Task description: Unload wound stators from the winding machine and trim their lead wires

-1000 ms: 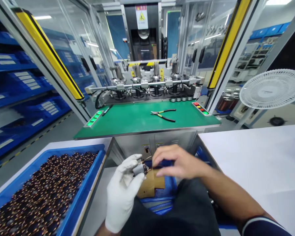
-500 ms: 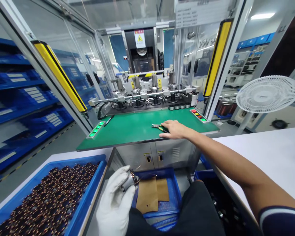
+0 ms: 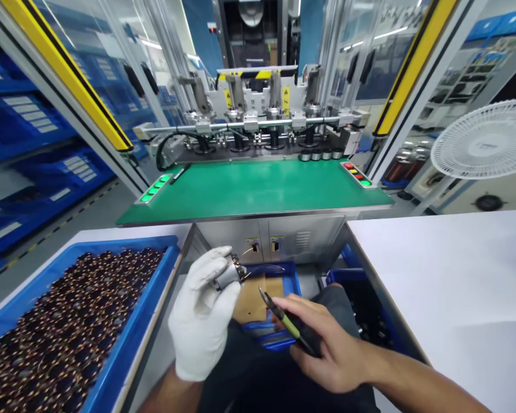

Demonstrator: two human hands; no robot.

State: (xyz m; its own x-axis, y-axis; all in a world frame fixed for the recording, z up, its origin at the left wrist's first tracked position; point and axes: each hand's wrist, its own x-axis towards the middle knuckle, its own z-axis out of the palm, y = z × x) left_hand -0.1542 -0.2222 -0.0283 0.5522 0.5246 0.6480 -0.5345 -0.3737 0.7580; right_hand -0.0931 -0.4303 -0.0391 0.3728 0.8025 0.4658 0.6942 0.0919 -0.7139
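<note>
Down low, the gloved left hand (image 3: 204, 321) is closed around a small wound coil part (image 3: 229, 275). The glove hides most of its body, and thin wire ends poke out. Just right of it, the bare right hand (image 3: 327, 344) grips one pair of cutters (image 3: 284, 318). The tips point toward the part without touching it, and the palm covers the handle ends. Both hands work in the gap between the blue tray (image 3: 129, 355) at left and the edge of the white surface (image 3: 434, 287) at right. The tray is cut off by the frame, and its copper coils are too many and too blurred to count. Beneath, a blue bin (image 3: 289, 282) holds a brown sheet (image 3: 249, 298), partly hidden by the lap. Beyond lies the green surface (image 3: 253, 186), then a machine (image 3: 262, 120) with four spindles. Farthest right, one fan (image 3: 485, 140) is cut off.
</note>
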